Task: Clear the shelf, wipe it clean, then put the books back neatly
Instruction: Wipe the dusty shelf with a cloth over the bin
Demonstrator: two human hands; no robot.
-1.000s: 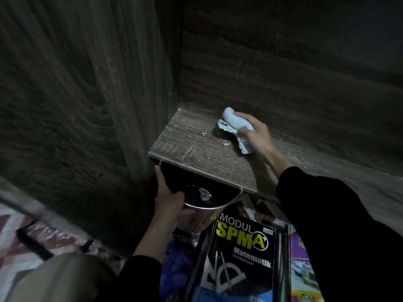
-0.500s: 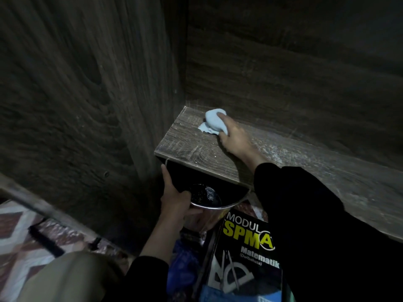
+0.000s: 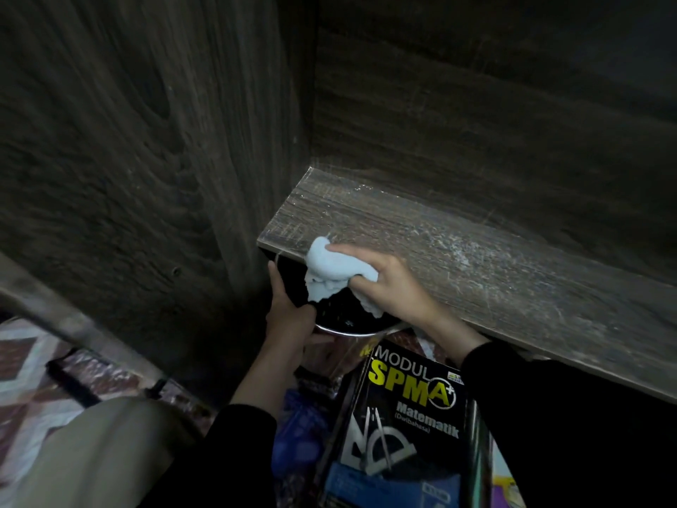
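A dark wooden shelf (image 3: 458, 243) runs from the cabinet's left corner to the right, bare, with pale dust streaks on it. My right hand (image 3: 388, 284) grips a crumpled light blue cloth (image 3: 329, 267) at the shelf's front edge, and part of the cloth hangs over the edge. Just below, my left hand (image 3: 289, 313) holds the rim of a round metal bowl (image 3: 348, 324) with a dark inside, under the cloth. A black book titled "Modul SPM A+ Matematik" (image 3: 410, 408) lies below the shelf on other books.
The cabinet's side panel (image 3: 146, 159) stands to the left and its back wall (image 3: 494, 104) rises behind the shelf. A patterned floor mat (image 3: 40, 375) shows at the lower left. More books (image 3: 502, 482) and a blue bag (image 3: 300, 423) lie beside the black book.
My right hand has dragged the cloth from the shelf's back left corner forward to the front edge, over the bowl. My left hand keeps holding the bowl under the edge.
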